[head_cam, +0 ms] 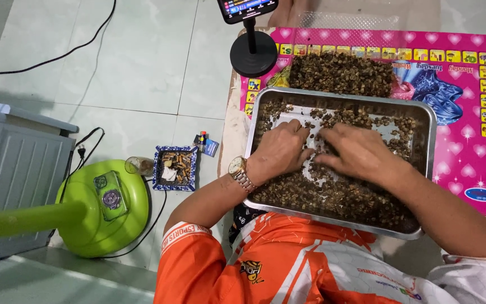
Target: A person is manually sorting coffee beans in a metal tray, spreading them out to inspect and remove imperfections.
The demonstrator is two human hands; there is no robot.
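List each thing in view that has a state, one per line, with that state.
Left hand: open, palm down, fingers in the small brown pieces.
Right hand: open, palm down, fingers spread on the pieces.
Metal tray: partly filled, bare patches near the middle.
Pile on pink mat: heaped, apart from the tray.
Phone on stand: screen lit.
Blue patterned dish: filled.
Small glass: lying on its side.

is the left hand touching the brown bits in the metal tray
Touching: the head view shows the left hand lying flat on the brown bits in the metal tray.
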